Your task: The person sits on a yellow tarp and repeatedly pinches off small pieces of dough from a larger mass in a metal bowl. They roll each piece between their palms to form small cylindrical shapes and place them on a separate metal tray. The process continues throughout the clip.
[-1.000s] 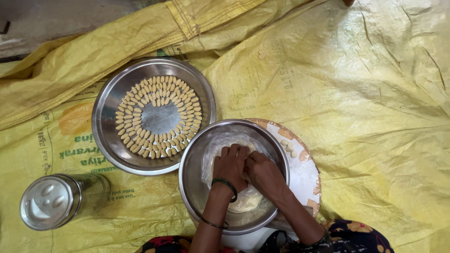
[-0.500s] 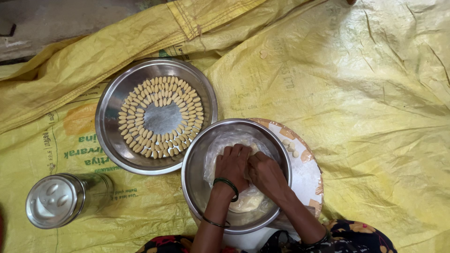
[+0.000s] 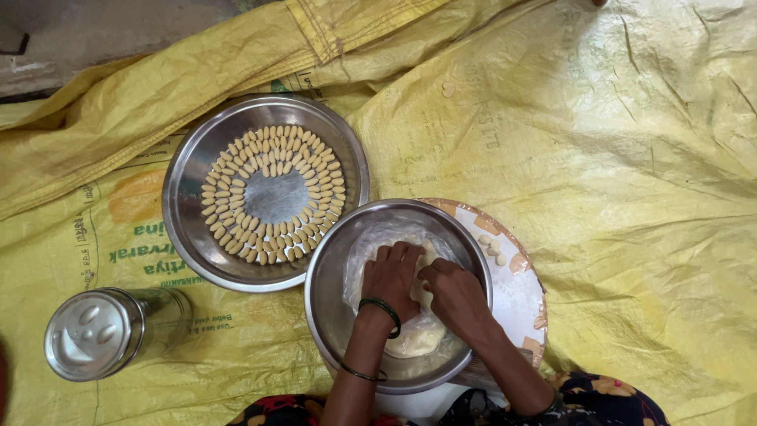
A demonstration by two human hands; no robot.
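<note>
Head view. I look down on a yellow woven sheet spread over the floor, its upper edge folded back to show a strip of grey ground. My left hand lies palm down, fingers together, pressed on the pale dough inside the steel bowl. My right hand, fingers curled, touches the same dough just beside it. The bowl sits on a round board bearing a few small dough pieces. A steel tray at upper left holds rings of shaped pieces. A lidded steel canister lies at lower left. Compared with half a second earlier, both hands remain on the dough; nothing else has shifted.
</note>
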